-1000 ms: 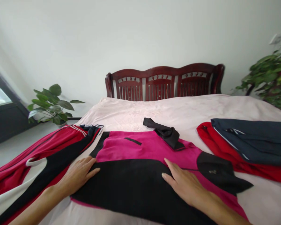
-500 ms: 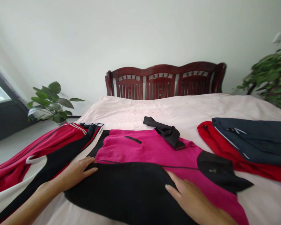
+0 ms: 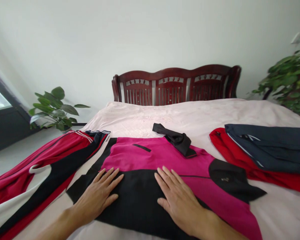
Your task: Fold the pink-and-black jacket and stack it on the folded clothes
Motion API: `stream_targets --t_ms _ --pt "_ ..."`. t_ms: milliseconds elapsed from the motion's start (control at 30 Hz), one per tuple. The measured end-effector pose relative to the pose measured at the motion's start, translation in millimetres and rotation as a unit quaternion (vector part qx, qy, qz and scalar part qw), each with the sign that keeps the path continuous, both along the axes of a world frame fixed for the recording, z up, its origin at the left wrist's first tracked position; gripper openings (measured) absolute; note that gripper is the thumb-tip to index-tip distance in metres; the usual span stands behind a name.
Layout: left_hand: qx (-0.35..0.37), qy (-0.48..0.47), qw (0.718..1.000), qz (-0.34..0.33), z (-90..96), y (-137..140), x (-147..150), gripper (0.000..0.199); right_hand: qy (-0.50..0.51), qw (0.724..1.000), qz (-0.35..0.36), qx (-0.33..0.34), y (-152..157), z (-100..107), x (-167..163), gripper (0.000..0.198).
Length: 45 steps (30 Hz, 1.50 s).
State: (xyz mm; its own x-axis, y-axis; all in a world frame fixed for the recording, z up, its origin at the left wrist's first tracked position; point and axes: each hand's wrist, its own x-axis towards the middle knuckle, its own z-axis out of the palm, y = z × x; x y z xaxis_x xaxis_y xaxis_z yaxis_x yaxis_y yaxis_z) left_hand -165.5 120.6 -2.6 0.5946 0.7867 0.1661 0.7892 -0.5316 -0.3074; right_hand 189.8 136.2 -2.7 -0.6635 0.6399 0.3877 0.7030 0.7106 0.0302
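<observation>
Pink bed (image 3: 180, 116), both hands, left hand (image 3: 98, 195) and right hand (image 3: 176, 196), seemingly flat, ungrasping, on magenta-black shirt (image 3: 152, 156).

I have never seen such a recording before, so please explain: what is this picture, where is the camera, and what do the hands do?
There is no machine here. A person wears a camera on the head, looking forward and down, so both arms enter from the bottom. The left hand and right hand lie flat, fingers spread, on the black part of a pink and black shirt spread on a bed. Nothing is gripped. A red jacket lies to the left, a navy garment over a red one to the right. Behind stand a wooden headboard and plants.
</observation>
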Motion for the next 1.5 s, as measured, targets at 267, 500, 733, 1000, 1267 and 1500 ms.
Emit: stream_targets --t_ms 267,500,733,1000,1267,1500 --pt "-0.007 -0.047 0.997 0.057 -1.7 -4.9 -43.5 0.064 -0.010 0.994 -0.024 -0.105 22.6 -22.1 52.5 0.060" --pt "-0.135 -0.245 0.937 0.209 26.2 48.4 -61.0 0.046 0.049 0.960 -0.198 -0.191 90.0 -1.7 66.0 0.051" --pt "-0.095 -0.288 0.899 0.316 28.5 151.2 -71.6 0.045 0.058 0.915 -0.389 -0.083 170.8 27.8 86.5 0.050" --pt "-0.071 -0.245 0.928 0.274 33.4 218.8 -54.9 0.054 0.112 0.883 -0.451 -0.065 208.0 26.0 76.9 0.053" --pt "-0.120 -0.205 0.941 0.240 26.8 234.3 -47.2 0.069 0.407 0.801 -0.354 -0.259 243.1 14.3 97.5 0.057" --pt "-0.094 -0.205 0.939 0.259 41.0 221.0 -40.6 0.015 0.482 0.779 -0.268 -0.297 242.0 18.4 105.9 0.034"
